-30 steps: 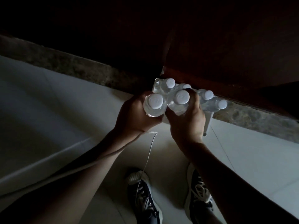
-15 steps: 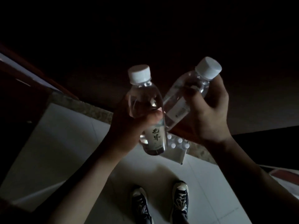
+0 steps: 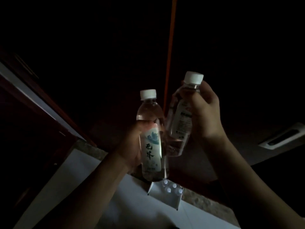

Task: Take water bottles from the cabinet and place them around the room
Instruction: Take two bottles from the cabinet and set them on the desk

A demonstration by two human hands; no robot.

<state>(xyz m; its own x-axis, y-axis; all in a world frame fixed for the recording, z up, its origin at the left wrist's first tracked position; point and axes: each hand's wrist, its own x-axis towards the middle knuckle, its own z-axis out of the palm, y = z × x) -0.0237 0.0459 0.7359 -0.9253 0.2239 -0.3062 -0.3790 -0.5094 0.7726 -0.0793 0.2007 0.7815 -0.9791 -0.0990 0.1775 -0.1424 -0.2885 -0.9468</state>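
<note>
My left hand [image 3: 132, 142] grips a clear water bottle [image 3: 151, 129] with a white cap and a pale label, held upright at chest height. My right hand [image 3: 206, 113] grips a second clear bottle [image 3: 180, 119], white-capped and tilted slightly left, close beside the first. Both are raised in front of the dark cabinet [image 3: 198, 47]. Far below, several more white-capped bottles [image 3: 172, 189] stand in a white tray [image 3: 165, 197] on the floor at the cabinet's foot.
The room is very dark. A thin orange-lit gap [image 3: 170, 55] runs down between the cabinet doors. Pale floor tiles [image 3: 82, 179] lie below, with a speckled stone strip [image 3: 206, 204] along the cabinet base. A dark wooden frame [image 3: 33, 113] stands at left.
Both hands lifted a bottle each out of the pack on the floor and raised them. The view has tilted upward and my shoes have left the frame.
</note>
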